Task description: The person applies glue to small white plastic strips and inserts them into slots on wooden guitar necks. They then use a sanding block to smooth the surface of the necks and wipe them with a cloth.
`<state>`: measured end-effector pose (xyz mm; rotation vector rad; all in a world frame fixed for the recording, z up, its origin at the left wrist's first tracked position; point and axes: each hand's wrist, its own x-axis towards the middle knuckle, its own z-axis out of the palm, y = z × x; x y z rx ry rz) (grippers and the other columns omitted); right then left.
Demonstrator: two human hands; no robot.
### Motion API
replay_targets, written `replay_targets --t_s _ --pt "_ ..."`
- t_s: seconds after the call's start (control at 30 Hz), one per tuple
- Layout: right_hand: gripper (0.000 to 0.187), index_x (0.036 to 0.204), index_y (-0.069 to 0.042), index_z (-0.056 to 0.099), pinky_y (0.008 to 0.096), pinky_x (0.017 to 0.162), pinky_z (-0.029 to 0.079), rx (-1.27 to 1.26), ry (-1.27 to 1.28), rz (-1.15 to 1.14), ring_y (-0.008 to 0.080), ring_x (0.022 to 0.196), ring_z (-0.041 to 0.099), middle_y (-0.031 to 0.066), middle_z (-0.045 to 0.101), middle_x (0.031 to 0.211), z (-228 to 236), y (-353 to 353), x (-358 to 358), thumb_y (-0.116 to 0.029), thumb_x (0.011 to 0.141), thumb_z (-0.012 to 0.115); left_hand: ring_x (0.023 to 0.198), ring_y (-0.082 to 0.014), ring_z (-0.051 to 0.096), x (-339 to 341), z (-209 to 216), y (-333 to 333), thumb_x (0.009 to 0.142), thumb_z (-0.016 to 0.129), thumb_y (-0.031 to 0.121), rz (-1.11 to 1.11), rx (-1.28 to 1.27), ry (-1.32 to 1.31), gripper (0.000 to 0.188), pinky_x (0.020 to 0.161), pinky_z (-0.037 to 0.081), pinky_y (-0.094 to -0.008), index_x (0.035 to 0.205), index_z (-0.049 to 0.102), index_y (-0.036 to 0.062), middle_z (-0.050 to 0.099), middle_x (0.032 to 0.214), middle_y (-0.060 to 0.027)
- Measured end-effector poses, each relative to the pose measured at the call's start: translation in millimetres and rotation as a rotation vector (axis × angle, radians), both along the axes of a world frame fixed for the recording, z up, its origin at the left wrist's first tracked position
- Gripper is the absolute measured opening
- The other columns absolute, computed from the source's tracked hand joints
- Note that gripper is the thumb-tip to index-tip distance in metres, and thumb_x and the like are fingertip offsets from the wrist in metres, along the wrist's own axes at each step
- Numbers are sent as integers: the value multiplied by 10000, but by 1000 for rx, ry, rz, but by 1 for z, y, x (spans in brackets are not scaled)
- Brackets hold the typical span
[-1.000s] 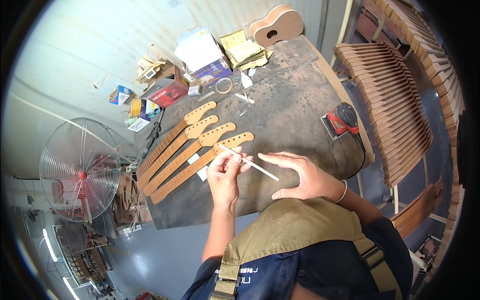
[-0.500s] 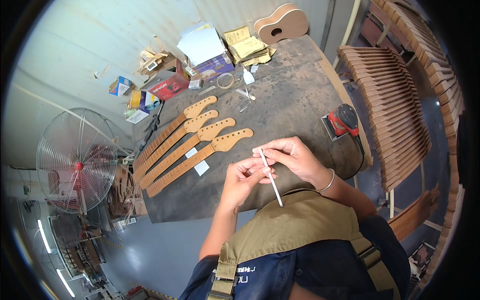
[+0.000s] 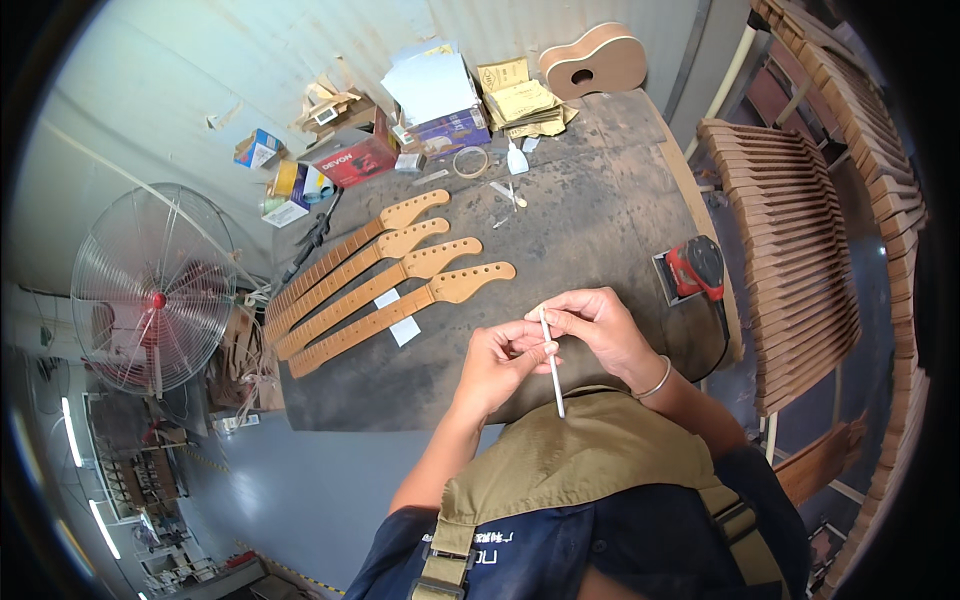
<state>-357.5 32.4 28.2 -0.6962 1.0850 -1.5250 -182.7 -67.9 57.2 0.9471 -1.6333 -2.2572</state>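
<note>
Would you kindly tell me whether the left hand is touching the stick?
Touching: the head view shows the left hand holding the stick, its thumb tip across it.

Left hand (image 3: 495,366) and right hand (image 3: 606,332) pinch one stick (image 3: 557,384) (slim, white)

Two hands (image 3: 492,366), one white stick (image 3: 556,380), four guitar necks (image 3: 468,285), one sander (image 3: 695,267), one fan (image 3: 158,300)

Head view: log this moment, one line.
left hand: pinching white stick | right hand: at its far end | guitar necks: on table
</note>
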Motion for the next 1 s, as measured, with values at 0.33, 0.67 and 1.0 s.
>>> replay_targets --t_s 0.33,0.67,1.0 --pt "225 1218 55 754 295 858 619 48 -102 -87 129 954 733 93 780 1066 -11 -13 -1 -98 1070 680 900 -178 785 -8 -12 -13 986 772 21 90 55 37 196 807 663 -315 1177 758 -22 803 1044 -117" --pt "152 1125 65 747 298 836 631 85 -84 -81 142 936 740 106 777 1061 -26 -32 -15 -54 1036 714 903 -199 792 -20 -20 -43 982 779 25 78 64 0 200 804 676 -332 1174 764 -27 809 1037 -141" --pt "161 1126 63 754 309 846 641 184 -168 -74 151 964 740 107 773 1061 -36 -45 -29 -63 1034 712 922 -202 788 -31 -41 -66 999 750 11 33 194 -8 196 793 681 -334 1192 763 -25 802 1084 -149"
